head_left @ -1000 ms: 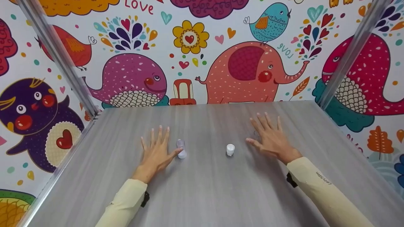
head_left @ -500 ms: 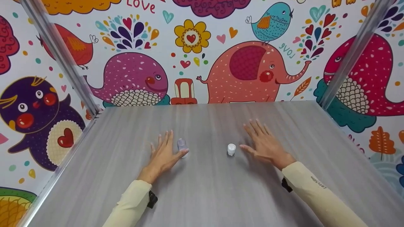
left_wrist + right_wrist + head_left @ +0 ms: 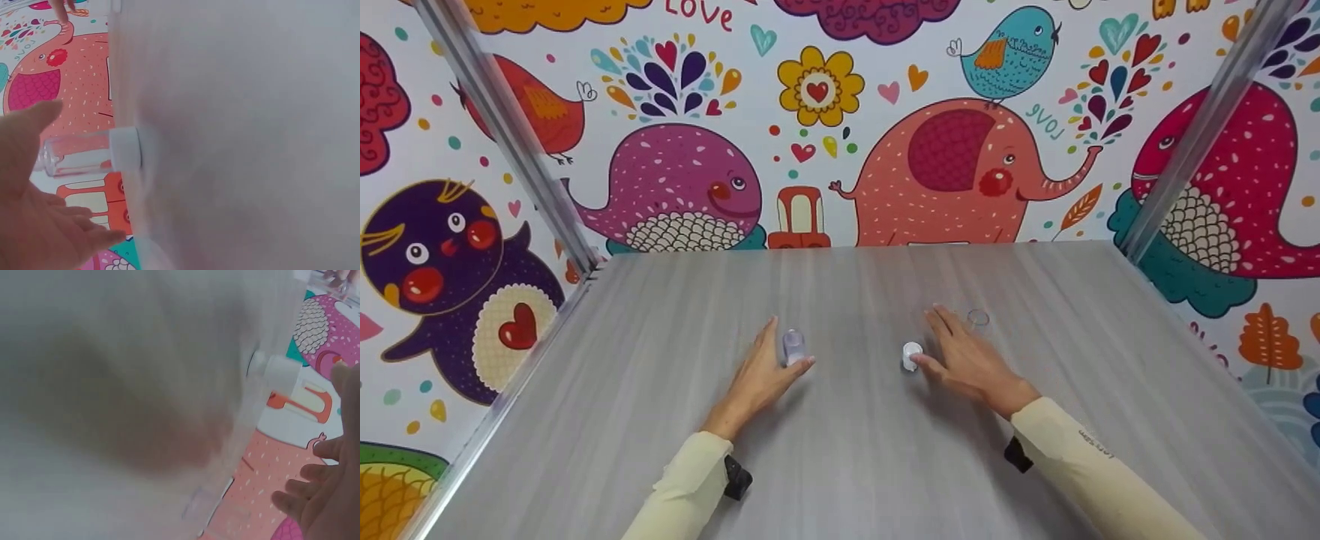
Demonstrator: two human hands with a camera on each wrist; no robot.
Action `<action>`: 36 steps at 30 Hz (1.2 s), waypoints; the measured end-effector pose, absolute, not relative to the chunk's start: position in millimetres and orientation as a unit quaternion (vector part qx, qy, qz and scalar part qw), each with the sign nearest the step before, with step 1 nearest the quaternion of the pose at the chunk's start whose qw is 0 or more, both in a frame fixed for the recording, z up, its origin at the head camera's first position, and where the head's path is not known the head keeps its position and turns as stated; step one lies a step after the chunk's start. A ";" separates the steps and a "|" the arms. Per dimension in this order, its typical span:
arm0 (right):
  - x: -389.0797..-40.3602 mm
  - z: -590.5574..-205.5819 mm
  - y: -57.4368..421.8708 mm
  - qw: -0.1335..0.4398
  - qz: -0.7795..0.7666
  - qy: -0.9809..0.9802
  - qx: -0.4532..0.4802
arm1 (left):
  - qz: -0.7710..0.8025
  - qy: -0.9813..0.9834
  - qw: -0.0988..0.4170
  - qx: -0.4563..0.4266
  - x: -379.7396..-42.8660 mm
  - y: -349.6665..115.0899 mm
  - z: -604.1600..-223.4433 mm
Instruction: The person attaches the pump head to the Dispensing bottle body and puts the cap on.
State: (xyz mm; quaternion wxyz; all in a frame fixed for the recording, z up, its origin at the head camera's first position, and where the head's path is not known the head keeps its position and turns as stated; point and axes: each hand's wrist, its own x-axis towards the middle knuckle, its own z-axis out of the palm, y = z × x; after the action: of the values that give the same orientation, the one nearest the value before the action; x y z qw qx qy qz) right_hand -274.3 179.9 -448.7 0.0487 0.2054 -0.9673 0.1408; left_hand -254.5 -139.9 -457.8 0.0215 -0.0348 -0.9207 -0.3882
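Observation:
A small clear bottle (image 3: 793, 343) stands on the grey table, its white end (image 3: 125, 149) down on the surface. My left hand (image 3: 757, 382) is close at its left side, thumb in front and fingers behind, spread loosely around it in the left wrist view. To the right stands a small white cap-like piece (image 3: 911, 350), with a narrower part at the table in the right wrist view (image 3: 282, 374). My right hand (image 3: 971, 367) is beside it, fingers extended, and its thumb overlaps the piece in the head view. Neither hand grips anything.
Behind the right hand lies a clear round piece (image 3: 978, 318) on the table (image 3: 847, 450), its outline faint. Printed cartoon walls (image 3: 810, 150) close off the back and sides, with metal posts (image 3: 510, 142) at the corners.
Both hands have come inward and lower, the left toward the clear bottle, the right toward the white piece. The clear round piece behind the right hand now shows more fully.

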 end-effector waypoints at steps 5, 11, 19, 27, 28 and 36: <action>-271.6 -452.2 168.3 0.039 0.191 -0.964 0.184 | -0.418 -0.908 0.030 -0.007 -255.7 -134.3 -460.4; -271.7 -457.1 160.4 0.041 0.259 -0.951 0.162 | -0.453 -0.890 0.048 0.002 -258.3 -128.0 -463.9; -272.3 -464.0 154.5 0.048 0.362 -0.921 0.139 | -0.469 -0.878 0.093 0.007 -260.7 -119.8 -466.2; -274.6 -469.6 153.5 0.016 0.456 -0.885 0.091 | -0.473 -0.874 0.105 0.034 -259.3 -114.5 -467.8; -275.5 -470.3 153.6 0.013 0.466 -0.880 0.086 | -0.472 -0.874 0.109 0.034 -258.9 -113.6 -468.4; -278.1 -477.6 151.4 0.020 0.517 -0.854 0.056 | -0.469 -0.872 0.130 0.044 -257.7 -110.5 -470.6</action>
State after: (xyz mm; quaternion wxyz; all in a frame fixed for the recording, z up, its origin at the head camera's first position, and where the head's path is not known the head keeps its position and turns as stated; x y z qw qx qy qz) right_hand -278.1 151.4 -477.6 0.0196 0.0556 -0.8540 0.5169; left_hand -257.7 -110.5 -470.6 0.1304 0.0439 -0.8725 -0.4689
